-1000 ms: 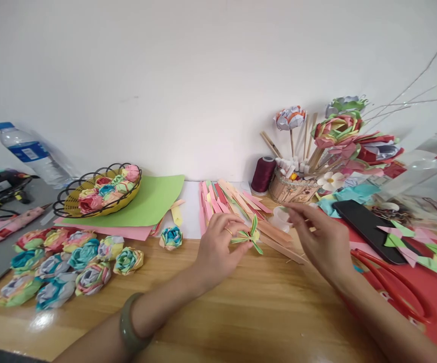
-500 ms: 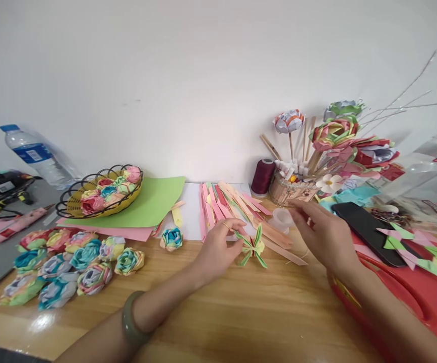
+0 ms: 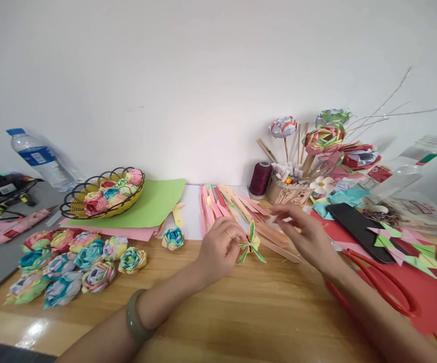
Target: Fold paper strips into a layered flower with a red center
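Observation:
My left hand (image 3: 215,248) pinches a small folded paper flower (image 3: 251,245) by its left side, between thumb and fingers. The flower has green and yellow petals spread out and a dark reddish middle. To its right, my right hand (image 3: 309,239) hovers over the table with fingers stretched toward the flower and thumb apart from them. I see nothing in it, though a fine thread could be too small to make out. Behind both hands lies a pile of coloured paper strips (image 3: 222,201).
Several paper roses (image 3: 89,254) stand at left, near a yellow basket (image 3: 76,205) and a water bottle (image 3: 40,156). A maroon thread spool (image 3: 260,179) stands by a wooden pot (image 3: 288,190). Red-handled scissors (image 3: 382,285) and a black phone (image 3: 358,232) lie at right.
My right hand has moved left, closer to the flower. My left hand keeps its pinch on the flower, its fingers now drawn closer together. The view has shifted slightly.

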The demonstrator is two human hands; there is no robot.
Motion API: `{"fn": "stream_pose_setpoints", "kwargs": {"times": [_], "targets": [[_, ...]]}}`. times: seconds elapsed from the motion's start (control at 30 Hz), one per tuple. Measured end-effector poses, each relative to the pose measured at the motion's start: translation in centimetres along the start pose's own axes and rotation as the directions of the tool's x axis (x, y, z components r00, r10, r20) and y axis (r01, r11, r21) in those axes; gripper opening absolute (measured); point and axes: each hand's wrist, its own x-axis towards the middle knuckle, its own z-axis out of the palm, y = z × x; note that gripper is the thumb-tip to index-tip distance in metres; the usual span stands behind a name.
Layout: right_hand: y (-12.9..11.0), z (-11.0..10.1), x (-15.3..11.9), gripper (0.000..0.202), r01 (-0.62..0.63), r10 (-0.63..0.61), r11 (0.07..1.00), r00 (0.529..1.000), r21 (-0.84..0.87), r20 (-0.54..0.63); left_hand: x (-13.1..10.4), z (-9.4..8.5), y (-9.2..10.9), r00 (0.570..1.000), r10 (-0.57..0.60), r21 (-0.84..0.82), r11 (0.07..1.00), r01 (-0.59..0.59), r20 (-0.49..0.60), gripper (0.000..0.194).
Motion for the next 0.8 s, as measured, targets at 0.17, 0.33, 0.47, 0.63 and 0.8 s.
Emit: {"fn": "stream_pose_setpoints", "kwargs": {"times": [0.17,0.33,0.47,0.63,0.8], "targets": [[-0.6,1.6,-0.3,0.029,0.097,-0.111,0.993,0.967,0.073,0.231,-0.1,0.3,-0.9,0.973,-0.014,0.014,1.0,0.011,0.23,0.019],[-0.6,2.1,-0.4,0.018,-0.122,0.067,0.965,0.97,0.231,0.232,0.2,0.2,-1.6,0.97,-0.123,-0.025,0.991,0.131,0.21,0.023],[-0.4,2.2,-0.4,0.03,-0.244,0.169,0.91,0.956,0.334,0.239,0.4,0.2,-0.9,0.929,-0.299,-0.249,0.904,0.349,0.218,0.019],[-1.5,2.6,-0.8,0.033,-0.359,0.273,0.801,0.931,0.48,0.241,0.8,0.2,0.1,0.775,-0.491,-0.481,0.609,0.631,0.397,0.027],[-2.8,2.9,-1.2,0.027,-0.278,0.201,0.853,0.956,0.443,0.213,1.1,-0.1,0.7,0.705,-0.552,-0.456,0.539,0.709,0.444,0.026]]}}
